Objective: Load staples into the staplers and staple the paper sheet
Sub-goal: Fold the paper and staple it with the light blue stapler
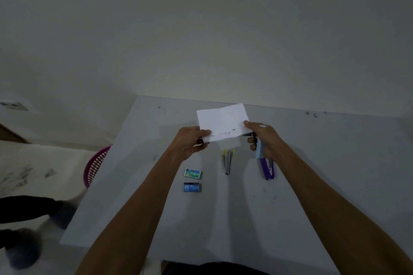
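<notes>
A folded white paper sheet (222, 121) is held up above the table, with a row of dark marks along its lower edge. My left hand (191, 140) pinches its lower left corner. My right hand (262, 138) grips a light blue stapler (259, 149) whose nose sits at the sheet's lower right corner. A purple stapler (268, 168) lies on the table just under my right wrist. A silver stapler with yellow tips (228, 161) lies between my hands. Two staple boxes, a green one (193, 173) and a blue one (192, 187), sit below my left hand.
The grey table (134, 196) ends at a wall behind and drops off on the left. A pink mesh basket (95, 166) stands beside its left edge. A person's dark legs and shoes (26, 230) are on the floor at the lower left.
</notes>
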`<state>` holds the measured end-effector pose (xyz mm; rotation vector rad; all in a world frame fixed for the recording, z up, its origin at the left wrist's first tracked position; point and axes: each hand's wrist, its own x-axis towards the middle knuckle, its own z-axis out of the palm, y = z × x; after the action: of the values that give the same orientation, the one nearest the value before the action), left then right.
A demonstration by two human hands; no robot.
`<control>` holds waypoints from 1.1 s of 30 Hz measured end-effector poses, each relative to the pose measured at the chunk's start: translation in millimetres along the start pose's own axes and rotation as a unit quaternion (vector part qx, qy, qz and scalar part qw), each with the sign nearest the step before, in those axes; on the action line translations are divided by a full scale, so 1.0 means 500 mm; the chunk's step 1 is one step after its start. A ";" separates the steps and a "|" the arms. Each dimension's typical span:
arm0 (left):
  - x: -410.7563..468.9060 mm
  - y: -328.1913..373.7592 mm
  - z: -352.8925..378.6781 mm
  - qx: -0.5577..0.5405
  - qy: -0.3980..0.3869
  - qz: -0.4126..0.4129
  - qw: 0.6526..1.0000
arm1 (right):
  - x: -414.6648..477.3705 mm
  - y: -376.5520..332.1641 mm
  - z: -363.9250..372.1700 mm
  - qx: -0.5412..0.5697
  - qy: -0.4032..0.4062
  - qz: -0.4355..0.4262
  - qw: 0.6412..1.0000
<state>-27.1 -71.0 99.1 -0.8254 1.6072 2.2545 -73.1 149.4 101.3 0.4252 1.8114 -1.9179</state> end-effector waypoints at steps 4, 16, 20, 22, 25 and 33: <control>0.006 -0.002 0.002 -0.040 0.026 0.012 0.999 | -0.012 0.023 -0.001 0.027 -0.041 0.074 0.996; 0.006 -0.042 0.033 -0.051 0.029 0.015 0.998 | -0.042 0.109 0.073 0.110 -0.105 0.021 0.988; 0.004 -0.054 0.032 -0.031 0.024 0.014 0.999 | -0.042 0.109 0.079 0.158 -0.094 0.041 0.982; 0.005 -0.058 0.030 -0.028 0.023 0.012 0.999 | -0.043 0.106 0.080 0.182 -0.098 0.051 0.977; 0.006 -0.059 0.032 -0.023 0.018 0.007 1.000 | -0.042 0.107 0.078 0.223 -0.102 0.072 0.967; 0.010 -0.064 0.037 -0.003 0.010 -0.003 1.000 | -0.037 0.111 0.075 0.171 -0.104 0.091 0.976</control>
<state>-20.5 -42.7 75.3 -0.8578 1.6042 2.2550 -24.9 113.4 66.8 0.4646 1.2694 -2.0597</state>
